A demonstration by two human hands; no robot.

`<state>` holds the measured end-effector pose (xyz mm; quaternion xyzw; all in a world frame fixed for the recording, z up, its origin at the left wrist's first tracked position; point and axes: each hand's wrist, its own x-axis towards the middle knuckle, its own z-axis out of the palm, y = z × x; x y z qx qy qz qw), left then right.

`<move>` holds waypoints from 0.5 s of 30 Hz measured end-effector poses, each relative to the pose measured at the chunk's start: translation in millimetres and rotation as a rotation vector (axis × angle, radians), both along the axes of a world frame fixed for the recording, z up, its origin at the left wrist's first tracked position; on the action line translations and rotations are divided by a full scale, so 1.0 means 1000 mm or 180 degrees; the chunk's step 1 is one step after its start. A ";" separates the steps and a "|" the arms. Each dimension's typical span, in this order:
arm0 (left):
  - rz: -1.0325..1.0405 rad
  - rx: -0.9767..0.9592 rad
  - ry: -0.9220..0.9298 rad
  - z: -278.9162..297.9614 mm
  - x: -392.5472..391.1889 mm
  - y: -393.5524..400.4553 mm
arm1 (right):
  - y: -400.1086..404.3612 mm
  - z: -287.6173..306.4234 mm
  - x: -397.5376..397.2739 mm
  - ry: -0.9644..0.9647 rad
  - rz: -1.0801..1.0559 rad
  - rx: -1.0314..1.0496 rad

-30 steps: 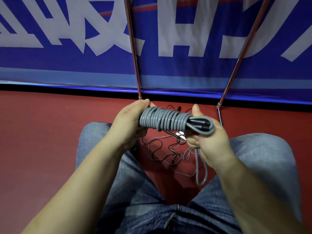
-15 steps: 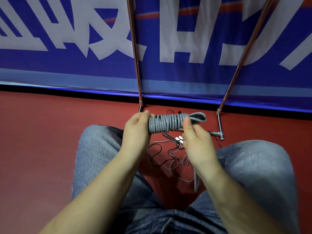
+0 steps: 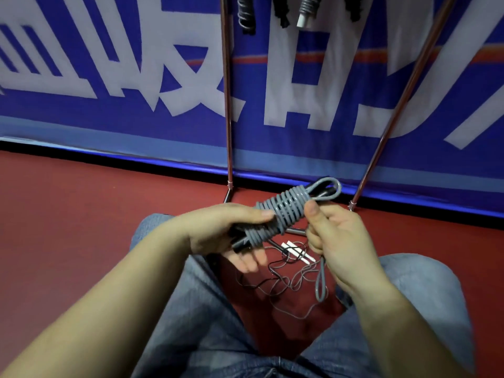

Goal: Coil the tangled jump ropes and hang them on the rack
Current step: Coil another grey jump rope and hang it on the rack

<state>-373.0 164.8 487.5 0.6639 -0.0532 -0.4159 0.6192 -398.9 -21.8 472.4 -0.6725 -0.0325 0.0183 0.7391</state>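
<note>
A grey jump rope (image 3: 289, 211) is wound into a tight coil around its black handles, with a loop sticking out at its upper right end. My left hand (image 3: 226, 230) grips the coil's lower left end. My right hand (image 3: 335, 236) holds the rope's loose grey tail, which hangs down in a loop (image 3: 321, 285), thumb beside the coil. Several thin tangled ropes (image 3: 283, 279) with white handles (image 3: 297, 251) lie on the red floor between my knees. The rack's metal poles (image 3: 227, 105) rise behind, with coiled ropes (image 3: 246, 15) hanging at the top edge.
A blue banner (image 3: 109, 77) with large white characters stands along the floor's far edge. The rack's second pole (image 3: 401, 105) slants up to the right, and its foot bar (image 3: 296, 231) lies on the floor under the coil. My jeans-clad knees (image 3: 425, 296) flank the tangle.
The view has tilted up, bringing the hanging ropes into sight. The coil has swung from level to slanting up to the right, and my right hand has shifted down onto the loose tail.
</note>
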 end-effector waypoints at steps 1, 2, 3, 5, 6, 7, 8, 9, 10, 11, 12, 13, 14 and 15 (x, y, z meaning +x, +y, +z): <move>-0.0166 -0.0079 0.0041 0.005 0.005 0.003 | -0.001 0.005 0.001 -0.0077 0.0044 -0.0084; -0.0316 -0.0201 0.0075 0.011 0.010 0.007 | -0.001 0.013 0.002 -0.0151 0.0105 -0.0180; -0.0491 -0.0360 0.0087 0.018 0.014 0.010 | -0.003 0.021 0.002 -0.0234 0.0188 -0.0309; -0.0770 -0.0577 0.0014 0.034 0.018 0.012 | -0.003 0.041 0.004 -0.0449 0.0456 -0.0593; -0.0819 -0.0574 -0.0083 0.042 0.017 0.009 | -0.001 0.052 0.002 -0.0557 0.0606 -0.0696; -0.0801 -0.0487 -0.0242 0.050 0.014 0.004 | 0.001 0.063 0.002 -0.0656 0.0721 -0.0767; -0.0676 -0.0357 -0.0441 0.057 0.010 -0.003 | 0.002 0.070 0.004 -0.0761 0.0745 -0.0838; -0.0450 -0.0220 -0.0669 0.064 0.007 -0.010 | 0.002 0.078 0.005 -0.0861 0.0678 -0.0935; -0.0168 -0.0081 -0.0942 0.069 0.005 -0.016 | 0.002 0.084 0.007 -0.0960 0.0547 -0.1057; 0.0132 0.0091 -0.1262 0.073 0.004 -0.021 | 0.003 0.089 0.010 -0.1039 0.0399 -0.1178; 0.0407 0.0313 -0.1600 0.076 0.004 -0.025 | 0.003 0.093 0.013 -0.1107 0.0252 -0.1283; 0.0638 0.0555 -0.1931 0.079 0.004 -0.028 | 0.004 0.094 0.015 -0.1148 0.0088 -0.1336; 0.0834 0.0768 -0.2221 0.080 0.005 -0.031 | 0.005 0.094 0.016 -0.1170 -0.0070 -0.1328; 0.0987 0.0915 -0.2427 0.080 0.004 -0.034 | 0.007 0.092 0.018 -0.1168 -0.0215 -0.1304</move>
